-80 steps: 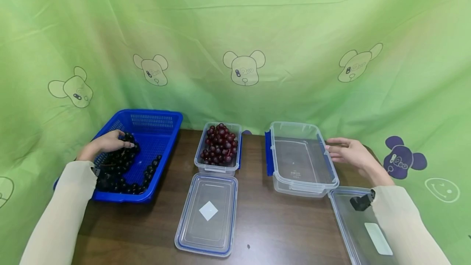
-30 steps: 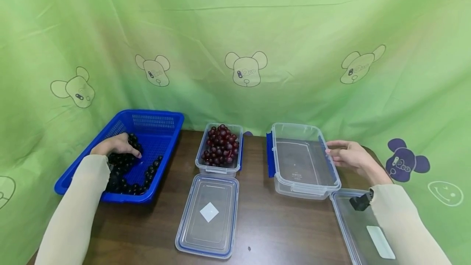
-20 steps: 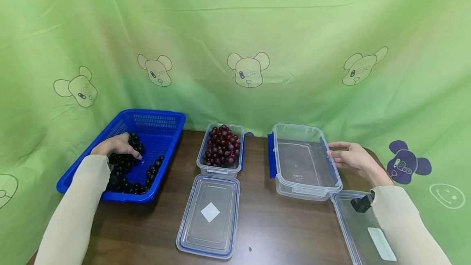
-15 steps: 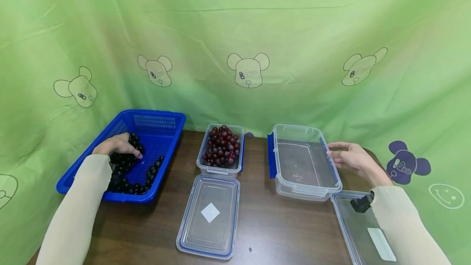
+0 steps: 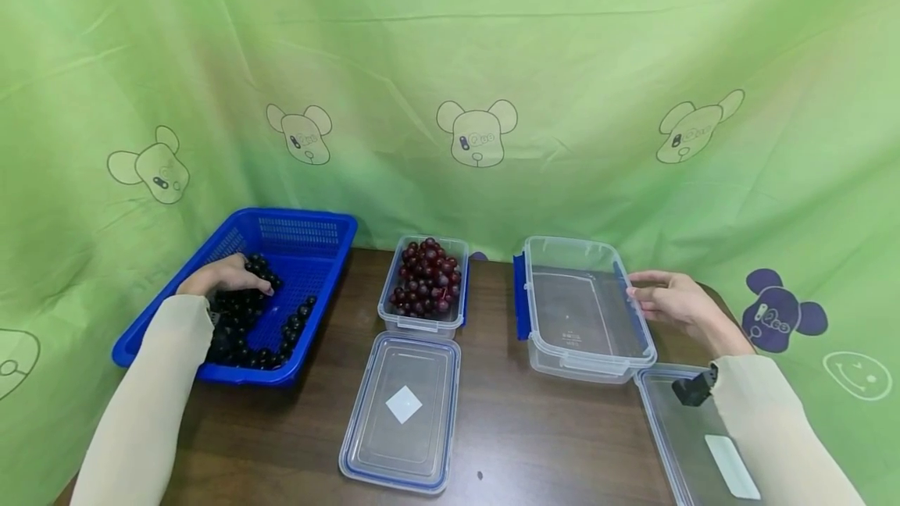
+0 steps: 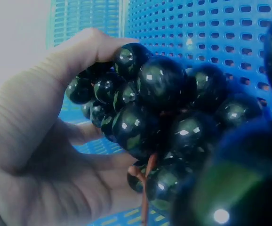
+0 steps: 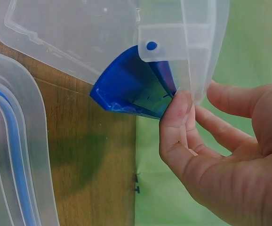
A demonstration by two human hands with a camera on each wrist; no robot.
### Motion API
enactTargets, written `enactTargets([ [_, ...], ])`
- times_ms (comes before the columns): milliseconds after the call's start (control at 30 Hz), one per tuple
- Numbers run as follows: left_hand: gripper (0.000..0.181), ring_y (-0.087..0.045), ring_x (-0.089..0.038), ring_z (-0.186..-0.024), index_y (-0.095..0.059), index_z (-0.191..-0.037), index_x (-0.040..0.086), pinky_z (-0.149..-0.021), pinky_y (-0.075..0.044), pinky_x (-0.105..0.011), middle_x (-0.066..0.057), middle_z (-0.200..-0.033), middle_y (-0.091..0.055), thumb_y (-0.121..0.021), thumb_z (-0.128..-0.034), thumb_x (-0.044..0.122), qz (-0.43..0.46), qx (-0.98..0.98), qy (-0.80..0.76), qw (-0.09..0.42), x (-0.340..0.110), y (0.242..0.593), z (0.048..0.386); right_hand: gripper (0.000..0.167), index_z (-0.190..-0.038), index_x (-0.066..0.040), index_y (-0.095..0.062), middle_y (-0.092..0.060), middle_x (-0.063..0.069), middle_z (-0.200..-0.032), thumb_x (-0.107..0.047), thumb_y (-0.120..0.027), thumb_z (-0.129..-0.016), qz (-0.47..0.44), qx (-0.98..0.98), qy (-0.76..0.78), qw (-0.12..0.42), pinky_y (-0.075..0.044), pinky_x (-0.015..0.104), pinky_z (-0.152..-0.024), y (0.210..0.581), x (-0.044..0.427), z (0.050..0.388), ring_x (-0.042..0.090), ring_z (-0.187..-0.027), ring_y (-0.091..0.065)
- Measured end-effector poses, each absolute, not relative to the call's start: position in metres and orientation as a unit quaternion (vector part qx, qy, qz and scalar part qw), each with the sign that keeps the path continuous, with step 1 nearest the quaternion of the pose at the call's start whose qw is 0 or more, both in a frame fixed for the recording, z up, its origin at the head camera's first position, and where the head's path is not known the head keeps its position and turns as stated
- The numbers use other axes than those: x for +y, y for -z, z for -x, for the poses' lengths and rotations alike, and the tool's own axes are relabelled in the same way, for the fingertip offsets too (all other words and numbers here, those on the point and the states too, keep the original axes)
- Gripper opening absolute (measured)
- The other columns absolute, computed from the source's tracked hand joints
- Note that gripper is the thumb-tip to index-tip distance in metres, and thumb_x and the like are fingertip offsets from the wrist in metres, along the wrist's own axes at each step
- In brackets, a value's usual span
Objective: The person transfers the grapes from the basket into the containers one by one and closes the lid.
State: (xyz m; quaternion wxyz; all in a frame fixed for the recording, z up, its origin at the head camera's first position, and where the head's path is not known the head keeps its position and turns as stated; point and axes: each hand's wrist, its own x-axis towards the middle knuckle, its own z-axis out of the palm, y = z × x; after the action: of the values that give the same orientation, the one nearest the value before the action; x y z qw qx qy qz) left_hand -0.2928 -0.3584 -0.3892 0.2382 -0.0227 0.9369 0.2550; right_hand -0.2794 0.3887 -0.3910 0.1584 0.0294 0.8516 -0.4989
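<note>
Inside the blue basket [image 5: 302, 268] at the left, my left hand [image 5: 228, 274] holds a bunch of black grapes [image 5: 235, 315]. The left wrist view shows my thumb over the top of the bunch [image 6: 131, 106] and the fingers of my left hand [image 6: 75, 155] curled beneath it. At the right, my right hand [image 5: 675, 299] is at the side wall of a clear rectangular container [image 5: 580, 361]. In the right wrist view, fingers and thumb of my right hand [image 7: 220, 136] pinch the container's edge [image 7: 204, 56] beside its blue latch flap [image 7: 131, 89].
A smaller clear container [image 5: 422, 325] full of dark red grapes [image 5: 425, 276] stands between basket and large container. Its lid [image 5: 399, 443] lies in front. A larger lid [image 5: 668, 412] lies at the right under my right forearm. A green curtain [image 5: 394, 45] hangs behind the table [image 5: 520, 428].
Since the earliest frame, my left hand has moved slightly right and deeper onto the black grapes. My right hand has stayed beside the large container. The whole head view has shifted slightly.
</note>
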Motion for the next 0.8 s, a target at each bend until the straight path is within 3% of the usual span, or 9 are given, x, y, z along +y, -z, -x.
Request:
enactTargets([
  [167,0.120,-0.002,-0.066,-0.152,0.011,-0.152,-0.026,-0.126,-0.018,-0.071,-0.052,-0.160,0.008,-0.071,-0.0964,0.040,0.021,0.937,-0.255,0.237,-0.355,0.392,0.295,0.070,-0.159,0.013,-0.025,-0.071,-0.015,-0.095,-0.016,-0.061,-0.106,-0.027,0.850,0.501,0.158,-0.062,0.021,-0.084,0.391,0.389,0.280,0.000,-0.087,-0.069],
  [333,0.112,-0.007,-0.065,-0.152,0.002,-0.155,-0.025,-0.126,-0.022,-0.070,-0.050,-0.162,0.000,-0.071,-0.0971,0.036,0.012,0.940,-0.263,0.217,-0.356,0.395,0.296,0.070,-0.159,0.013,-0.025,-0.071,-0.015,-0.095,-0.016,-0.061,-0.106,-0.027,0.851,0.500,0.158,-0.062,0.020,-0.084,0.390,0.389,0.279,0.000,-0.088,-0.069],
  [500,0.100,-0.028,-0.061,-0.148,-0.022,-0.157,-0.020,-0.119,-0.037,-0.068,-0.048,-0.161,-0.017,-0.076,-0.0935,0.037,-0.006,0.948,-0.263,0.182,-0.355,0.394,0.295,0.070,-0.159,0.013,-0.025,-0.071,-0.014,-0.093,-0.014,-0.061,-0.106,-0.027,0.846,0.507,0.160,-0.062,0.021,-0.084,0.390,0.388,0.279,0.001,-0.086,-0.070],
  [633,0.093,-0.055,-0.042,-0.118,-0.033,-0.154,-0.018,-0.098,-0.051,-0.050,-0.047,-0.158,-0.027,-0.077,-0.0934,0.037,-0.018,0.951,-0.270,0.152,-0.353,0.392,0.295,0.069,-0.159,0.014,-0.025,-0.072,-0.013,-0.091,-0.012,-0.061,-0.105,-0.029,0.844,0.511,0.159,-0.062,0.021,-0.083,0.391,0.388,0.278,0.001,-0.085,-0.070],
  [667,0.091,-0.056,-0.036,-0.103,-0.034,-0.153,-0.018,-0.090,-0.051,-0.046,-0.048,-0.145,-0.043,-0.077,-0.0933,0.036,-0.017,0.950,-0.275,0.146,-0.352,0.392,0.296,0.069,-0.159,0.014,-0.025,-0.072,-0.013,-0.092,-0.013,-0.061,-0.106,-0.028,0.844,0.511,0.159,-0.062,0.021,-0.083,0.391,0.388,0.278,0.001,-0.085,-0.070],
  [733,0.091,-0.050,-0.024,-0.079,-0.035,-0.154,-0.016,-0.078,-0.047,-0.038,-0.033,-0.109,-0.063,-0.078,-0.0926,0.036,-0.017,0.950,-0.282,0.134,-0.350,0.390,0.297,0.070,-0.159,0.013,-0.025,-0.072,-0.013,-0.092,-0.013,-0.061,-0.106,-0.028,0.846,0.509,0.158,-0.062,0.021,-0.083,0.391,0.388,0.278,0.001,-0.085,-0.070],
  [800,0.091,-0.039,-0.015,-0.063,-0.035,-0.155,-0.015,-0.068,-0.042,-0.034,-0.009,-0.074,-0.054,-0.078,-0.0926,0.035,-0.020,0.947,-0.294,0.124,-0.347,0.386,0.299,0.070,-0.159,0.013,-0.026,-0.072,-0.013,-0.093,-0.014,-0.061,-0.106,-0.028,0.848,0.506,0.157,-0.062,0.021,-0.083,0.390,0.389,0.278,0.001,-0.086,-0.070],
])
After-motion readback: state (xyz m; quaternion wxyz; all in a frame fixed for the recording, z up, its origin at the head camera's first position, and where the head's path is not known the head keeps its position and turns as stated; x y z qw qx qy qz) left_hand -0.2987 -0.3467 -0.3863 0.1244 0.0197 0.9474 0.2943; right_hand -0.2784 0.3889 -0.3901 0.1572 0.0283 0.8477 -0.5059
